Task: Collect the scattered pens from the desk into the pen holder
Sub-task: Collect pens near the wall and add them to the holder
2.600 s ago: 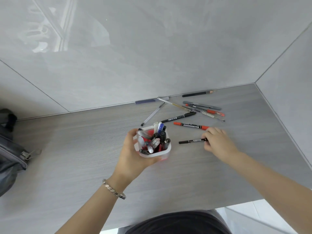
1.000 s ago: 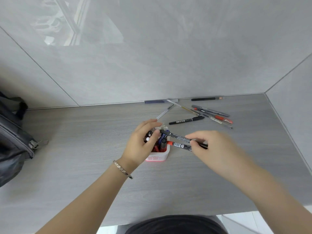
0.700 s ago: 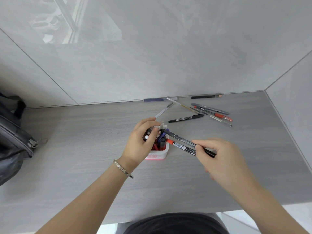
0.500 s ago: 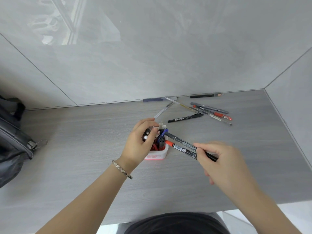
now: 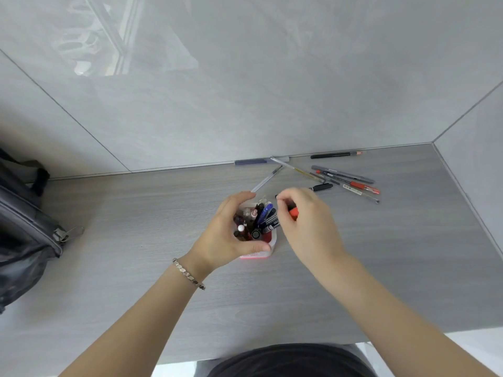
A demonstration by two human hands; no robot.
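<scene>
A small white and red pen holder [image 5: 268, 250] stands mid-desk, packed with several pens. My left hand [image 5: 227, 235] wraps around its left side and rim. My right hand [image 5: 304, 221] hovers just right of the holder, shut on two markers [image 5: 272, 223], one with a red cap end showing between my fingers; their lower ends reach into the holder. Several loose pens [image 5: 345, 178] lie scattered at the back right of the desk. A clear pen [image 5: 266, 180] lies behind the holder.
A dark pencil [image 5: 336, 155] and a blue-grey pen [image 5: 251, 161] lie along the wall joint. A grey backpack [image 5: 24, 219] sits at the desk's left edge. Tiled walls close the back and right side. The desk's front edge runs near my body.
My right hand picked up a black and a red marker from the desk, carried them over, and tipped them down into the holder. My left hand stayed on the holder.
</scene>
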